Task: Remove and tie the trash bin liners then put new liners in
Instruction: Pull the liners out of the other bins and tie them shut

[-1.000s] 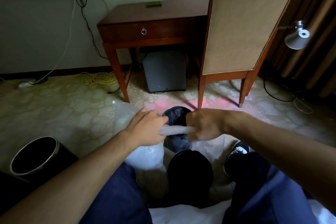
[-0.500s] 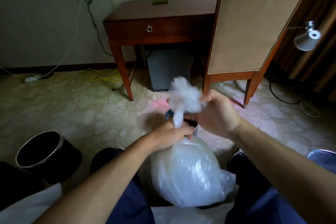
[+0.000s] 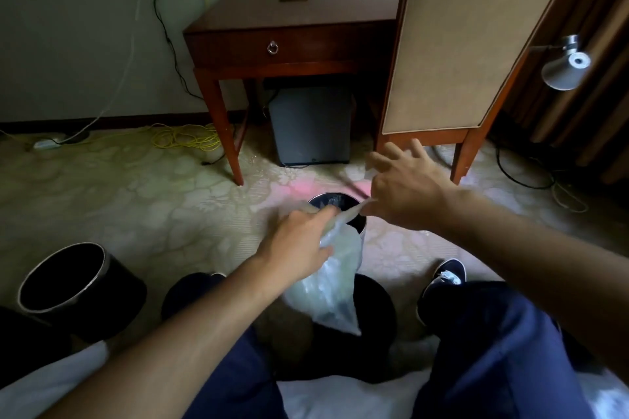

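Two-handed: grips filled clear liner [image 3: 335, 286] at neck with left hand [image 3: 296, 245], pinches stretched twisted end with right hand [image 3: 405, 194], other fingers spread. Holds liner just in front of open bin [image 3: 332, 194], between knees. Second bin [image 3: 122, 296] on carpet, left.

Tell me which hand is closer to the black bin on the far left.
Left. The left hand grips the clear bag at its neck, right of the black bin across carpet. The right hand pinches the bag's twisted end farther right.
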Demonstrator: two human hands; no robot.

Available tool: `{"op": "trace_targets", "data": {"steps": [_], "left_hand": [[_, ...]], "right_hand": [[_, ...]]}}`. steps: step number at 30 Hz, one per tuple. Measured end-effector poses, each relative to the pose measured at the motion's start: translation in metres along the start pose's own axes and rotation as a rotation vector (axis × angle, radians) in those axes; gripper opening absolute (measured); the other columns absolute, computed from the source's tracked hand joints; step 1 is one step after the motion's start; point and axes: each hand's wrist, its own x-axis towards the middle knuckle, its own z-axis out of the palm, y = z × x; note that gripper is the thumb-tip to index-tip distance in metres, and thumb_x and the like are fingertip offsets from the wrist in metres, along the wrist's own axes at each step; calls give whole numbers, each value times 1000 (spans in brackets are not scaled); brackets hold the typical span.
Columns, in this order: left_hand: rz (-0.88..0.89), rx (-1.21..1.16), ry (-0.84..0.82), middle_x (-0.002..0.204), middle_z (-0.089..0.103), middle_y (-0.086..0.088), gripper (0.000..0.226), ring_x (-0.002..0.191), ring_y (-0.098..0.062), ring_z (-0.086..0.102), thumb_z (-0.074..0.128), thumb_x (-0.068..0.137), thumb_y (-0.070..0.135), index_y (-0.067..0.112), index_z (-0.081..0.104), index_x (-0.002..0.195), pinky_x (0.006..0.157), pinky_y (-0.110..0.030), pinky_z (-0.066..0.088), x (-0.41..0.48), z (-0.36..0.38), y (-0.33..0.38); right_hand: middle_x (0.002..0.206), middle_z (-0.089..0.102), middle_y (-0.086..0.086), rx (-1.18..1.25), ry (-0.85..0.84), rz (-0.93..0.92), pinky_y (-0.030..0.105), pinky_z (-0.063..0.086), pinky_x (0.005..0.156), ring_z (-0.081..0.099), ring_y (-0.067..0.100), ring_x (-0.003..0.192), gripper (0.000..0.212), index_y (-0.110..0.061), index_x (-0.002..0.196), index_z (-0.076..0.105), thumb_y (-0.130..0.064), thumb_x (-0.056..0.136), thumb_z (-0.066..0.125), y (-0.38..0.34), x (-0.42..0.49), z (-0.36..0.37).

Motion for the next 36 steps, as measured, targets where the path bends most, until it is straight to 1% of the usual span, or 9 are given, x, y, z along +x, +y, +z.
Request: {"op": "trace_targets", "data": {"steps": [7,11,14,17,19,22,26,31,36], "left_hand": [[-199,243,101,103,69,-6,41,99,-31,65,53,89,57,24,68,109,74,-32,44,14,-2,5],[-237,-95,90,75,65,-3,51,77,-27,64,51,86,66,20,58,65,62,-28,39,7,-13,18],[-199,-302,-131,53,53,4,66,56,-14,53,55,83,67,11,49,50,52,-27,33,-2,-24,16],[-127,-221,-277,54,46,2,63,49,-8,44,65,80,63,3,60,61,50,-23,32,-15,-18,4],[-70,-139,-159,67,53,0,64,67,-4,50,70,79,62,5,56,54,60,-15,34,-20,-11,3],[11,-132,13,115,65,3,60,110,-12,55,77,78,54,21,39,44,88,-19,36,-16,-5,2],[-6,-23,171,70,59,1,49,69,-21,53,73,83,51,20,41,62,65,-31,38,-11,-11,3],[-68,74,152,92,66,-1,33,87,-32,64,57,89,48,36,54,120,70,-35,50,-7,-13,1],[-165,68,100,75,57,2,25,76,-27,61,54,89,44,23,68,90,62,-30,42,-5,-12,-8]], "right_hand": [[113,74,-10,1536,-265,-24,13,48,92,66,4,110,23,-17,85,82,-16,96,62,-6,-12,-8],[126,64,27,2371,-215,41,43,49,100,62,31,113,50,7,122,64,-30,92,49,-20,-10,17],[126,70,10,2008,-49,-18,25,46,93,66,14,114,54,-6,128,65,-25,89,33,-18,-9,16],[112,75,-8,1080,96,-28,29,48,91,69,9,104,44,-28,127,67,-38,89,48,-10,-7,14],[96,74,-10,366,109,-45,39,39,97,67,15,97,47,-37,117,67,-66,88,44,-4,-2,8],[93,69,-7,6,85,-98,43,23,99,56,18,104,48,-34,108,72,-71,92,44,2,2,-8],[108,54,-3,35,106,-99,49,31,104,44,21,112,54,-29,102,77,-73,90,48,7,-1,-16],[99,70,-9,591,-73,-25,44,46,97,60,14,101,41,-23,91,77,-62,88,65,4,-2,-22],[68,67,0,1193,-281,39,30,53,63,63,17,61,40,-11,77,63,-41,102,55,5,-13,-15]]}}
